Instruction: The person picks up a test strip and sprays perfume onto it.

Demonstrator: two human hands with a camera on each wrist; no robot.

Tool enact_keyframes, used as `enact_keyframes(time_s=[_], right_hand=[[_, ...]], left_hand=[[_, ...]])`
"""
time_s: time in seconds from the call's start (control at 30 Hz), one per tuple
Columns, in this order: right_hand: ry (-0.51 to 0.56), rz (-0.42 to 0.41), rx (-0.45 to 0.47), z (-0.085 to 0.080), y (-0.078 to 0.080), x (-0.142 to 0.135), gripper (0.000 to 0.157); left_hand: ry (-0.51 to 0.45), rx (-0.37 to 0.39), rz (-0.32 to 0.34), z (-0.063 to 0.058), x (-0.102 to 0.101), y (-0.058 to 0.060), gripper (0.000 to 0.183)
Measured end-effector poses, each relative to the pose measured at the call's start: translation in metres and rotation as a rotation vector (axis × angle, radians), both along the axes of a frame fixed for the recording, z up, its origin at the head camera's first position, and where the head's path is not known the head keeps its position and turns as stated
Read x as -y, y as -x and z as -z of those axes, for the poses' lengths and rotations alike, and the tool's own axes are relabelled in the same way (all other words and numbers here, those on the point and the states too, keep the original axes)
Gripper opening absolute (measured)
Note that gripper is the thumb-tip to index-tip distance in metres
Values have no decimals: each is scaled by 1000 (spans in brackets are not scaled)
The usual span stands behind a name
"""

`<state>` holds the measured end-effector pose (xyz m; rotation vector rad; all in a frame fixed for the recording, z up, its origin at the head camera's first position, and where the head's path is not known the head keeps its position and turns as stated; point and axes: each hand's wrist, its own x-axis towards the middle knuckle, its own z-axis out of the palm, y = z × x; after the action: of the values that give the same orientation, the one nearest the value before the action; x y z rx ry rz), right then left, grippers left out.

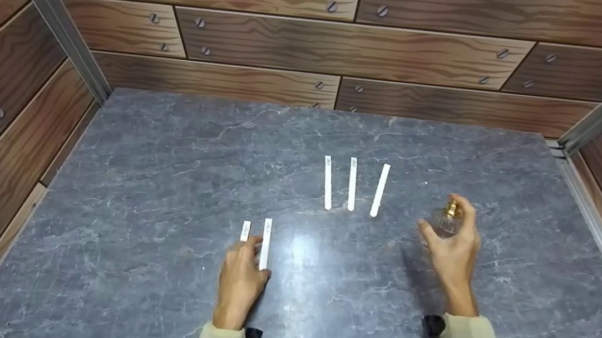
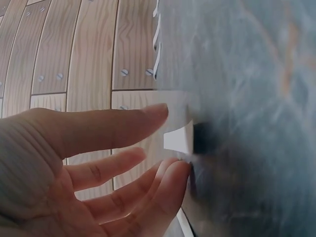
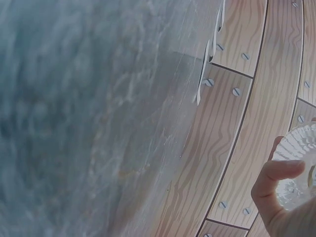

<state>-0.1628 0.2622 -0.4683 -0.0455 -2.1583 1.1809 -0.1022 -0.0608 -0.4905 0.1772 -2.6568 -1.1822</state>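
My right hand (image 1: 456,258) grips a clear glass perfume bottle (image 1: 445,222) with a gold spray top, at the table's right side. One finger reaches over the spray top. In the right wrist view the bottle's fluted glass (image 3: 291,146) shows behind the thumb. My left hand (image 1: 239,280) is at a white paper test strip (image 1: 266,238), low over the table. Its thumb and fingers stand apart on either side of this strip in the left wrist view. Just left of it lies another white strip (image 1: 246,230), partly hidden by the left hand.
Farther back, three more white strips lie side by side: a left one (image 1: 328,183), a middle one (image 1: 352,184) and a slanted right one (image 1: 380,191). Wood-patterned panels (image 1: 292,42) and metal posts (image 1: 64,26) border the grey marbled table (image 1: 166,177).
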Motion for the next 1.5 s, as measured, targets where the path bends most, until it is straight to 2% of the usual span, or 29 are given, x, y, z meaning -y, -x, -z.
enact_keyframes(time_s=[0.23, 0.4, 0.6, 0.9, 1.03, 1.17, 1.4, 1.5], right_hand=[[18, -23, -6, 0, -2, -1, 67], [9, -2, 5, -1, -1, -1, 68], [-6, 14, 8, -1, 0, -2, 67], [8, 15, -4, -1, 0, -2, 67], [-3, 18, 8, -2, 0, -3, 66], [-9, 14, 6, -3, 0, -3, 66], [-7, 12, -1, -3, 1, -4, 67], [-12, 15, 2, -4, 0, -4, 67]], left_hand=[[139, -65, -8, 3, -7, -4, 45], [169, -97, 22, 3, -8, -2, 41], [135, -70, 47, 3, -7, 0, 38], [110, -115, 96, 7, -7, 0, 34], [90, -79, 131, 8, -6, 3, 32], [50, -54, 161, 8, -6, 8, 32], [-62, -78, 236, 8, -10, 16, 33], [-95, -59, 256, 7, -13, 19, 37]])
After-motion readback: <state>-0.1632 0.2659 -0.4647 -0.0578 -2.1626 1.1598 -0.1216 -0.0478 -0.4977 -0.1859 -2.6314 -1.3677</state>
